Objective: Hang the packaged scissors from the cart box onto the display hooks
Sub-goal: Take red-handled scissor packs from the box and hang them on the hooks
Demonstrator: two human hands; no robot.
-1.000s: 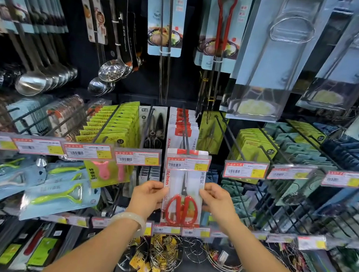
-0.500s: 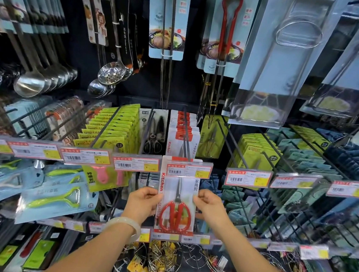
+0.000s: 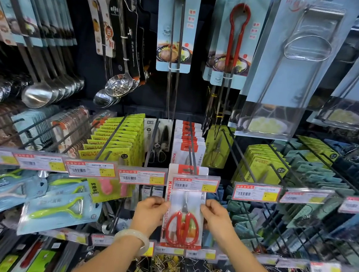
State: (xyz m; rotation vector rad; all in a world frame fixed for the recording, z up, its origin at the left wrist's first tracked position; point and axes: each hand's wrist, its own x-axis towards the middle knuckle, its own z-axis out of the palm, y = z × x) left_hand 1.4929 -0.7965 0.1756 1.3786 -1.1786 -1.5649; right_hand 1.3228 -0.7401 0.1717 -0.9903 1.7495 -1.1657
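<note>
In the head view, the left hand (image 3: 149, 214) and right hand (image 3: 217, 220) pinch opposite edges of the packaged scissors (image 3: 184, 211) between them, its top seemingly threaded on the display hook (image 3: 192, 150) above; sliding back and release seem left.

The packaged scissors (image 3: 183, 222) showed bright red handles on a white card with a red top strip and red lettering. The price tags (image 3: 195, 184) ran white with red headers, yellow patches and black barcodes. The packs (image 3: 118, 138) to the left were lime green, and the peeler (image 3: 60, 208) shone lime on pale blue. The tongs (image 3: 238, 31) above had a red grip, and the bracelet (image 3: 133, 238) was milky white.
</note>
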